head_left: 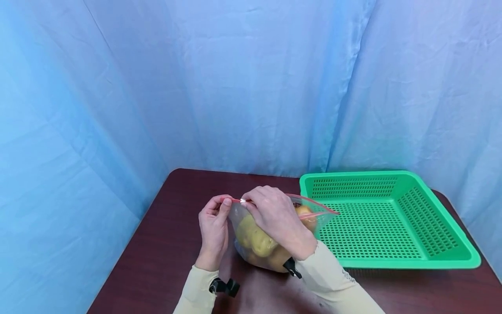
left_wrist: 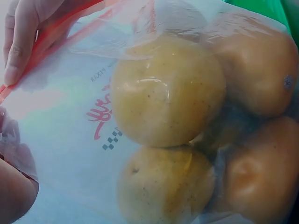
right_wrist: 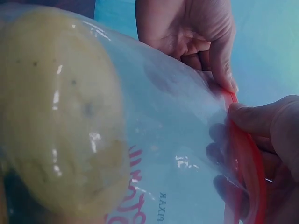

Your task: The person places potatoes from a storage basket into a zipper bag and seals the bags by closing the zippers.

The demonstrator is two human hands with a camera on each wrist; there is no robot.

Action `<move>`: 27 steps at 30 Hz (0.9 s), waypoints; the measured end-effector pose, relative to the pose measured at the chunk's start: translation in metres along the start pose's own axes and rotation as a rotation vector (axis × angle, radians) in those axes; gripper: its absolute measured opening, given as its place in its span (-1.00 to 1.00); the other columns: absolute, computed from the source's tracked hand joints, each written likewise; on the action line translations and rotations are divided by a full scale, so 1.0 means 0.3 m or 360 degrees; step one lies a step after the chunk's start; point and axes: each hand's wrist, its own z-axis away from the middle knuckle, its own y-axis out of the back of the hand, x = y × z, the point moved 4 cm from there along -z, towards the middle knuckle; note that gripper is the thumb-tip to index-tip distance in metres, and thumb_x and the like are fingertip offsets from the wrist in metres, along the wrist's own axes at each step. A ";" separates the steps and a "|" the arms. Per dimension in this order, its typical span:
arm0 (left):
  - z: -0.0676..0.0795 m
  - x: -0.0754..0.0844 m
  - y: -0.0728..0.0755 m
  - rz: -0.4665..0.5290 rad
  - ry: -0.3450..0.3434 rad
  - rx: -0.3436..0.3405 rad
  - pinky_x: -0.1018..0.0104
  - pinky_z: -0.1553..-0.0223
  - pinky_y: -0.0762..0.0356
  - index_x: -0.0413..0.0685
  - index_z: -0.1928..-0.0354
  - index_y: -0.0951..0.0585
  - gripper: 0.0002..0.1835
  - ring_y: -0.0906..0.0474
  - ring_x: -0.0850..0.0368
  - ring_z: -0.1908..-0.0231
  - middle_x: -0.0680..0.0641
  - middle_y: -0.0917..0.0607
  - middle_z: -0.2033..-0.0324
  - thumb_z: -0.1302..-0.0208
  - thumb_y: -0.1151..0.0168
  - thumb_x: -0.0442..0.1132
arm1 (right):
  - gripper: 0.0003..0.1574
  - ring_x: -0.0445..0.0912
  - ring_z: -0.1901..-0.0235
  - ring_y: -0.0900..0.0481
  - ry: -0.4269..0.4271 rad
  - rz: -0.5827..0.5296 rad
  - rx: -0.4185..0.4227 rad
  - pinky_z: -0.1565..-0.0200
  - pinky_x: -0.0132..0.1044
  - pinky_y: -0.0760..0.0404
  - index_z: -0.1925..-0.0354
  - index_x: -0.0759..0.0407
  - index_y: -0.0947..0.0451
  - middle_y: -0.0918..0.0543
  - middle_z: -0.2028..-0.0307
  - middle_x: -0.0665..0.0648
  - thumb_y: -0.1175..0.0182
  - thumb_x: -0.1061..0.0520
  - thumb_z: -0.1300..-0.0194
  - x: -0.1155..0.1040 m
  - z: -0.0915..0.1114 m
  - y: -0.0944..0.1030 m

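Observation:
A clear zip bag [head_left: 322,219] with a red zip edge stands on the table, holding yellow potatoes [head_left: 262,242] and orange-brown round produce [head_left: 306,217]. My left hand [head_left: 213,226] pinches the left end of the red edge between thumb and finger. Close beside it, my right hand [head_left: 276,216] grips the same edge at a small white piece [head_left: 242,201]. To the right of that grip, the bag's mouth gapes. In the right wrist view, the right thumb [right_wrist: 254,117] presses the red strip, with fingers showing through the plastic. Red lettering [left_wrist: 100,114] marks the bag.
A green perforated basket [head_left: 425,264] stands right of the bag, close against it. The dark brown table [head_left: 184,196] runs back to pale blue curtains [head_left: 251,87]. Black straps with camera mounts [head_left: 225,287] sit at the wrists.

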 end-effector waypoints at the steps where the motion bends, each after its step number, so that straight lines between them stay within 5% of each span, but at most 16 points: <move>1: 0.000 -0.001 0.000 0.0006 -0.0002 0.0002 0.43 0.19 -0.57 -0.18 0.22 -0.72 -0.91 -0.64 0.21 0.25 0.03 -0.76 0.32 -0.42 -0.27 -0.45 | -0.88 -0.13 0.31 -0.63 -0.0005 0.0000 0.0003 0.23 -0.20 -0.62 0.21 0.08 -0.69 -0.72 0.31 -0.06 -0.46 0.17 -0.30 0.002 0.002 0.003; 11: 0.000 -0.011 0.002 0.0047 0.0040 0.0010 0.42 0.15 -0.58 -0.19 0.21 -0.71 -0.95 -0.63 0.21 0.24 0.01 -0.75 0.29 -0.43 -0.29 -0.42 | -0.87 -0.14 0.30 -0.63 -0.0066 0.0009 -0.0020 0.20 -0.18 -0.61 0.21 0.07 -0.69 -0.72 0.30 -0.07 -0.46 0.14 -0.30 0.017 0.027 0.019; 17: 0.004 -0.015 0.006 -0.0034 0.0114 -0.0079 0.38 0.06 -0.60 -0.19 0.14 -0.70 -0.91 -0.64 0.18 0.16 -0.01 -0.74 0.22 -0.46 -0.22 -0.44 | -0.86 -0.14 0.34 -0.60 -0.0082 0.0054 -0.0031 0.25 -0.21 -0.59 0.21 0.05 -0.69 -0.71 0.32 -0.07 -0.47 0.14 -0.28 0.016 0.026 0.011; 27: 0.015 -0.008 -0.004 -0.0052 0.0027 -0.0028 0.42 0.13 -0.58 -0.27 0.19 -0.69 -0.96 -0.61 0.18 0.19 0.02 -0.74 0.26 -0.43 -0.28 -0.43 | -0.86 -0.12 0.31 -0.65 -0.0014 0.0032 0.0007 0.12 -0.14 -0.64 0.22 0.07 -0.69 -0.72 0.31 -0.06 -0.48 0.13 -0.28 0.017 0.035 0.028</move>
